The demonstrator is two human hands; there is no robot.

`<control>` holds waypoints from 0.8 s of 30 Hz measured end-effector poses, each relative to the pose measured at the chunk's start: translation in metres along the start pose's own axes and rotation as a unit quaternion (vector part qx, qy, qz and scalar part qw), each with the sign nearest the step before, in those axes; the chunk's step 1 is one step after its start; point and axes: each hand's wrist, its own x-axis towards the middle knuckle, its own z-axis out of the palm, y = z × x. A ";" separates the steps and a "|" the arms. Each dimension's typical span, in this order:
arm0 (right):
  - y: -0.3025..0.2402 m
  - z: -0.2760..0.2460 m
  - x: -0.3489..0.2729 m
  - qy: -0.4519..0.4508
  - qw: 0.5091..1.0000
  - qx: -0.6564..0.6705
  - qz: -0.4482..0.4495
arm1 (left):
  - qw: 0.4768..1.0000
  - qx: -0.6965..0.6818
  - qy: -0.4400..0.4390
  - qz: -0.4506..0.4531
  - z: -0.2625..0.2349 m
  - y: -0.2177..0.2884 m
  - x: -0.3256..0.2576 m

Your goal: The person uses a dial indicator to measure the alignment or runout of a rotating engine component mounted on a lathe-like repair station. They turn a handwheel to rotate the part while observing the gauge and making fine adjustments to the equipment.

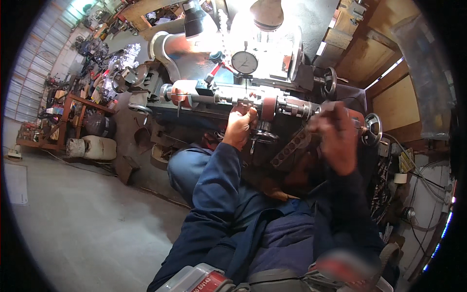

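While the left hand (238, 127) is up at the shaft (226, 100), fingers curled in against it just under the dial gauge (244, 62), I honestly can't tell if it's gripping or only touching. The shaft runs lengthwise along the machine (194, 117), between the orange block (185, 92) near its left end and the metal fittings further right. The right hand (335, 138) is a blur by the machine's right end, near the end handwheel (373, 129), fingers partly bent; no idea whether it's holding anything.

What could go wrong, imo: those left fingers are close to the gauge's stem, so a knuckle bump could throw the reading off. If the shaft got turned under power with fingers there, a pinch is possible, and a loose cuff could snag on the middle handwheel (265, 136) right below.

Writing-wise, the gauge has a printed scale, too small for me to read. There's pale lettering on a red label (206, 282) down by the lap, and I can't make out any maker's name on the machine
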 end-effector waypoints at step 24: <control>0.219 -0.237 -0.043 0.089 0.937 -0.298 0.159 | 0.983 0.040 0.178 0.013 0.022 0.017 -0.024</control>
